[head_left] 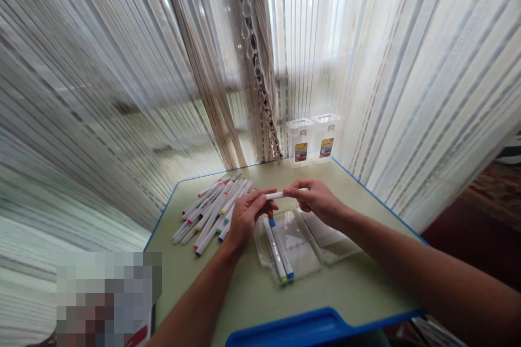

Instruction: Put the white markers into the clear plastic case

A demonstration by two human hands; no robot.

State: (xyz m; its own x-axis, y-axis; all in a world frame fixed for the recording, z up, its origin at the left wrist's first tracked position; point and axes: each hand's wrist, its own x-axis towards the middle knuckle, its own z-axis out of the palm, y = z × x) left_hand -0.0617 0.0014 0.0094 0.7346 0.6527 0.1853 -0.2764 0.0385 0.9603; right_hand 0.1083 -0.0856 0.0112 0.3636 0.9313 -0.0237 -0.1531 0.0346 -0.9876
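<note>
A white marker (274, 195) lies crosswise between my two hands, above the far edge of an opened clear plastic case (303, 252). My left hand (248, 214) pinches its left end, and my right hand (313, 199) grips its right end. Two markers rest side by side in the left half of the case: a green-ended marker (275, 252) and a blue-ended marker (284, 252). Left of my left hand, a loose pile of white markers (211, 209) with differently coloured ends spreads over the table. My left hand hides part of the pile's right side.
Two clear lidded boxes (300, 141) with yellow labels stand at the table's back right. The light green table (325, 298) has a blue edge and a blue tray (285, 328) at the front. String curtains (386, 65) hang behind it. A blurred-out patch covers the lower left.
</note>
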